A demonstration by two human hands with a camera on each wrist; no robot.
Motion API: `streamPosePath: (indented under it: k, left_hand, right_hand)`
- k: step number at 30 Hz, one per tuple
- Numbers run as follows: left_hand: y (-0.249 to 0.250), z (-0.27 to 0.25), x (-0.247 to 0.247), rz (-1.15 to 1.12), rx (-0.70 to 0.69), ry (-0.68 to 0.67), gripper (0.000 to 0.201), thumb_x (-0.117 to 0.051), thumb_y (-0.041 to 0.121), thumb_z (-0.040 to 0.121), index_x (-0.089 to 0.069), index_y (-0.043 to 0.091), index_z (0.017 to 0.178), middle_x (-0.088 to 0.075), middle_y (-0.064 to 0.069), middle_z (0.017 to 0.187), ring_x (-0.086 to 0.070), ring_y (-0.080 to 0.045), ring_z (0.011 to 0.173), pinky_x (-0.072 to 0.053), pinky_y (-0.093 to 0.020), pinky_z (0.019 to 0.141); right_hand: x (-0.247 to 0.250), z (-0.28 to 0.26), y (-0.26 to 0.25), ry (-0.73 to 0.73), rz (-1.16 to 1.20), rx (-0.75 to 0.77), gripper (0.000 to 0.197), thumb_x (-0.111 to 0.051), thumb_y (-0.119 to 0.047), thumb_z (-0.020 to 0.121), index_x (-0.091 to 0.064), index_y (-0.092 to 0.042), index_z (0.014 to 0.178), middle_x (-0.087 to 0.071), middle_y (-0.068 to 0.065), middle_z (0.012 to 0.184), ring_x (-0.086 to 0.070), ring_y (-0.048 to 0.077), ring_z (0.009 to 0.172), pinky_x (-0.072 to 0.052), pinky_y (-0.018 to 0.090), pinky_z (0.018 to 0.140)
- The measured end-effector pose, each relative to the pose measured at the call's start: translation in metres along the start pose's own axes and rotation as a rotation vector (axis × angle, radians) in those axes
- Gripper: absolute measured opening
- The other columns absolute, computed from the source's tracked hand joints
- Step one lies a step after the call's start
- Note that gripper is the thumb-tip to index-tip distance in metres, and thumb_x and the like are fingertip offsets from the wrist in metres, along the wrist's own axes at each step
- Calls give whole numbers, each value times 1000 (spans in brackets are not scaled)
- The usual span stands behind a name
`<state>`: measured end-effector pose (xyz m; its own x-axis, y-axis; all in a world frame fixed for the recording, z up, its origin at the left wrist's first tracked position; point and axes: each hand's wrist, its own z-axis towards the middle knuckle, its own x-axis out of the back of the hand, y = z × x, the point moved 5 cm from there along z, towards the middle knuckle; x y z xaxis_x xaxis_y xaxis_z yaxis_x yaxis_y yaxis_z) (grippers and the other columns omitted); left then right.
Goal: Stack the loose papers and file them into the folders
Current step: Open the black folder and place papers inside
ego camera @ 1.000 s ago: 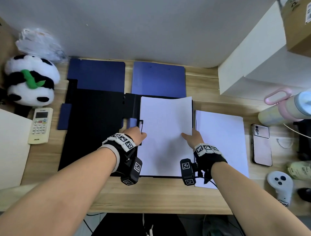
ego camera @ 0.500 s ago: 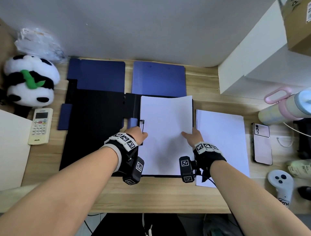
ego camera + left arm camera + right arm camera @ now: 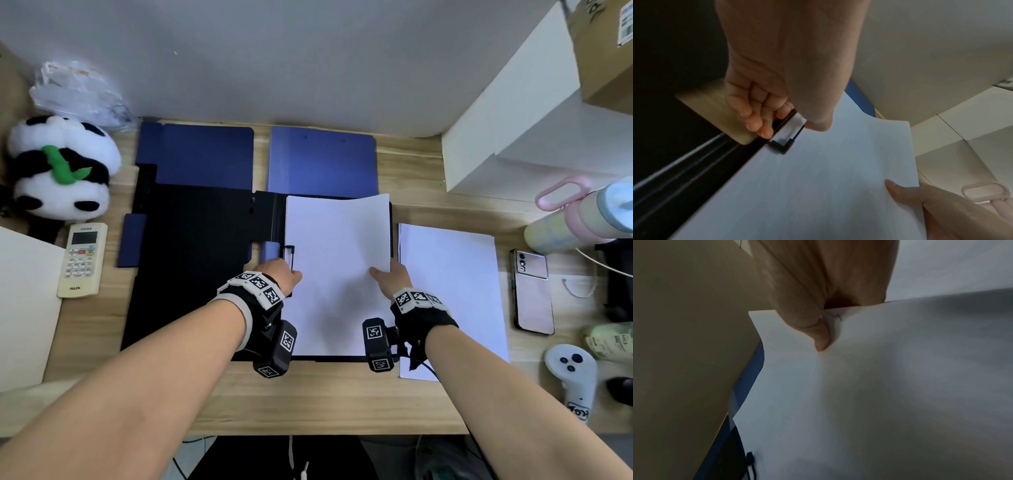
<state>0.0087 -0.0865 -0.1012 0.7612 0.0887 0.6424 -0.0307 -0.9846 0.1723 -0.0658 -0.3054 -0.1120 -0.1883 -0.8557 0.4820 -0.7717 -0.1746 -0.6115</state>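
Paper point(image 3: 337, 270), a white stack, was seen from the head view lying on the right half of an open black folder point(image 3: 191, 260) at the middle of the table point(image 3: 325, 401). The left hand point(image 3: 279, 275) was placed at the stack's 9 o'clock edge, on the black clip point(image 3: 289, 255). The right hand point(image 3: 394, 279) was set at the 3 o'clock edge, with the thumb on top of the sheets and that edge lifted off the folder. A second white stack point(image 3: 452, 294) was laid just to 3 o'clock of the folder. Two blue folders point(image 3: 197, 156) were placed at 12 o'clock, a plush panda point(image 3: 61, 168) and a remote control point(image 3: 82, 258) at 9 o'clock, and a phone point(image 3: 532, 291) at 3 o'clock.

From the left wrist view, the left hand point(image 3: 777, 91) was shown with its grip curled round the clip point(image 3: 784, 140), fingers point(image 3: 756, 120) under the lever and the thumb above it on the paper point(image 3: 818, 186). The right hand point(image 3: 941, 207) was seen at 4 o'clock, its thumb flat on the sheet.

From the right wrist view, the right hand point(image 3: 818, 296) was shown pinching the paper point(image 3: 879, 394) at its edge, the thumb pressed on top; the fingers below were hidden by the sheets. The clip point(image 3: 750, 462) was glimpsed at 7 o'clock.
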Motion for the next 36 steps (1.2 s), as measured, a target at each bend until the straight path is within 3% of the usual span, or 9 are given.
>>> streamPosePath:
  k: [4,7,10,14,19,23,30,34,36]
  left_hand:
    - [4,-3,0,-5,31,40,40,-40,28,93,-35,13,56,-37,-1,55,-33,-15,48,-25,-26,50]
    - [-1,-2,-2,-35,30,63,42,-40,31,95,-38,12,58,-42,-2,58,-42,-17,55,-27,-26,53]
    - [-21,2,-2,-162,18,86,45,-42,41,95,-54,2,76,-64,-19,85,-61,-36,92,-44,-34,74]
    - [-67,-9,19,-369,98,317,39,-39,34,97,-58,1,103,-65,-21,106,-62,-38,98,-45,-36,75]
    - [-137,-23,38,-459,351,480,33,-46,24,92,-52,6,119,-44,-19,134,-42,-38,124,-38,-48,102]
    - [-184,-30,42,-572,445,478,41,-51,19,90,-41,5,127,-32,-21,142,-32,-40,132,-33,-49,107]
    - [-212,-34,41,-698,494,371,64,-48,22,93,-20,0,145,-29,-24,149,-35,-42,135,-28,-48,112]
    - [-220,-40,56,-652,469,444,54,-44,31,92,-39,-4,133,-47,-25,137,-48,-43,122,-39,-47,102]
    - [-216,-45,71,-622,351,521,47,-42,35,91,-56,-4,114,-61,-23,117,-57,-42,107,-44,-39,87]
  right_hand:
    - [-1,7,4,17,-36,0,41,-49,-11,94,-48,-4,134,-57,11,115,-47,20,91,-36,11,51]
    - [0,5,-1,59,-31,-17,46,-55,-16,91,-45,-4,134,-57,10,126,-56,28,108,-46,26,79]
    - [11,0,-9,241,4,-45,46,-56,-17,89,-43,-5,131,-57,11,126,-55,30,117,-41,28,89]
    - [13,-14,-35,413,2,82,32,-46,-4,87,-54,-5,118,-61,10,113,-57,26,107,-42,30,90]
    - [-62,-39,-76,-123,164,120,19,-44,1,90,-61,-8,87,-62,10,76,-60,4,48,-42,17,55]
    - [-133,-74,-93,-478,106,-21,9,-48,-5,94,-56,-6,98,-60,8,78,-58,14,60,-49,20,56]
    - [-190,-88,-93,-468,-33,-85,36,-47,-6,93,-50,8,127,-50,4,70,-51,13,61,-46,22,61]
    - [-190,-94,-94,-501,20,-116,14,-44,-4,94,-55,-4,103,-49,5,71,-52,14,62,-48,19,58]
    - [-183,-97,-96,-492,40,-95,18,-45,-6,95,-55,-6,109,-51,5,73,-53,14,63,-48,19,58]
